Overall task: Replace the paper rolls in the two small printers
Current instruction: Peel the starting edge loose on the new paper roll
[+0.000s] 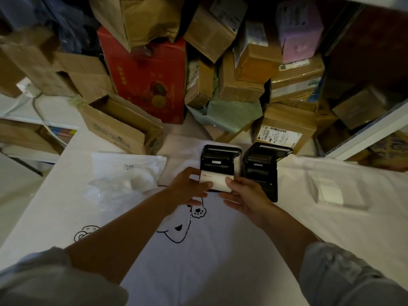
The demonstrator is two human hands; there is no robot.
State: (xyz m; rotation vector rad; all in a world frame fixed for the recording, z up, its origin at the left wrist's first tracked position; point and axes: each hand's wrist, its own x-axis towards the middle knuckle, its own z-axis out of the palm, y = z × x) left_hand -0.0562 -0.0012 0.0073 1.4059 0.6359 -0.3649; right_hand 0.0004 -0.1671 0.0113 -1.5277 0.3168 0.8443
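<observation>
left hand (189,186): i grip the left end of the paper roll (217,183), fingers curled round it.
right hand (245,195): my thumb and fingers pinch the roll's right end.
paper roll: white, held just above the front of the left printer (217,162).
left printer: lid up.
right printer (262,166): just right of the left printer, lid up.
plastic bags (123,180): well left of the left printer.

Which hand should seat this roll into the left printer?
Probably the left hand: it grips the paper roll directly before the left printer, whose lid stands open. The right hand pinches the roll's other end.
</observation>
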